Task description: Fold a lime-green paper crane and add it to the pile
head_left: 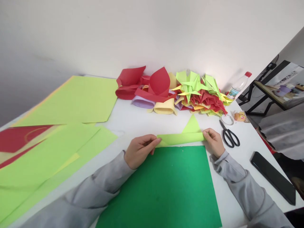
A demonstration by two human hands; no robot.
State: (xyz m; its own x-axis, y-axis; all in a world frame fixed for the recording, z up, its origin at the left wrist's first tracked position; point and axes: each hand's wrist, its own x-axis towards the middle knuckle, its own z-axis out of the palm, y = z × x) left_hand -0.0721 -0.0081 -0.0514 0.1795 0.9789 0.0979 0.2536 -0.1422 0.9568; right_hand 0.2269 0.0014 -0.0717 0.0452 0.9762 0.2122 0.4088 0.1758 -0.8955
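Note:
A folded strip of light green paper (180, 138) stretches between my two hands, just above the far edge of a dark green sheet (163, 186). My left hand (142, 148) pinches its left end between thumb and fingers. At the other end, my right hand (213, 141) grips the corner with thumb and fingertips. Behind the strip, a light green pointed piece of paper (192, 124) sticks up toward the wall; whether it joins the strip I cannot tell.
Light green sheets (78, 98) cover the left side. Along the wall lie rolled red paper shapes (159, 82) and a pile of folded paper stars (192, 84). To the right are black-handled scissors (230, 136), a plastic bottle (238, 85), a wrapped snack (239, 116) and a black case (273, 177).

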